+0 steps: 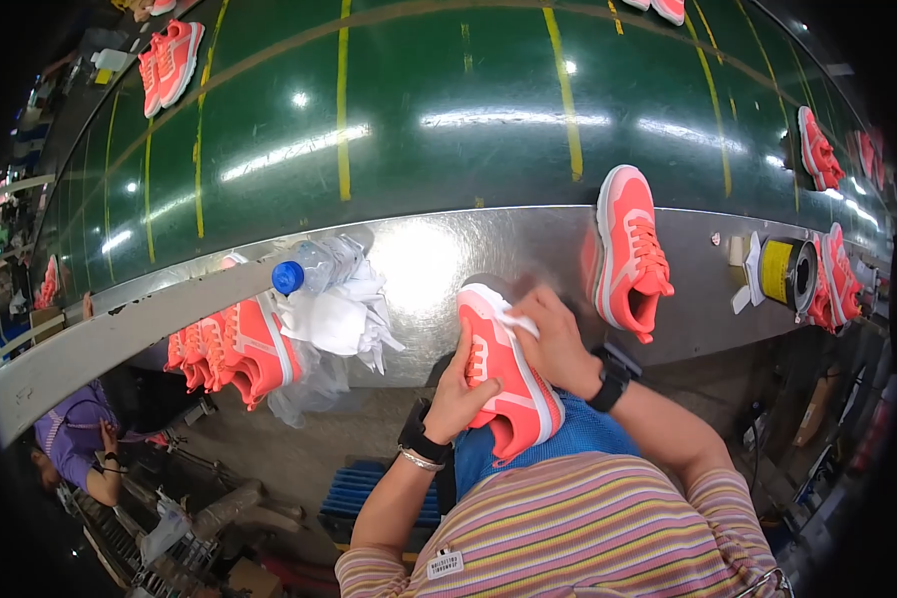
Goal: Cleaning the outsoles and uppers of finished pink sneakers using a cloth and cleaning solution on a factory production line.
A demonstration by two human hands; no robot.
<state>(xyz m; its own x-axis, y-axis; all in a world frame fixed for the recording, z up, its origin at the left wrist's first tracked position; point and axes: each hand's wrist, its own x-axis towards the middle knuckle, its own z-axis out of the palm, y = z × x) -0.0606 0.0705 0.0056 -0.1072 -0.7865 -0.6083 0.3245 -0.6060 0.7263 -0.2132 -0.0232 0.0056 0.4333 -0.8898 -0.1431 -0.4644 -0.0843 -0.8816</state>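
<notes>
A coral-pink sneaker (516,384) with a white sole rests tilted in front of my body, its toe pointing away from me. My left hand (458,397) grips it from the left side, thumb across the lace area. Pinched in my right hand (560,347) is a small white cloth (518,321), pressed against the shoe's right side near the toe. The right fingers are slightly blurred. To the right, another coral sneaker (630,249) lies on the metal ledge (498,239), its toe over the edge of the green conveyor belt (448,80).
Left of my hands, a pile of white cloths (344,321) lies beside a clear bottle with a blue cap (287,277). Several sneakers (244,344) stand behind a metal bar (140,344). A yellow-labelled can (787,271) sits at right. Another person (78,434) is at lower left.
</notes>
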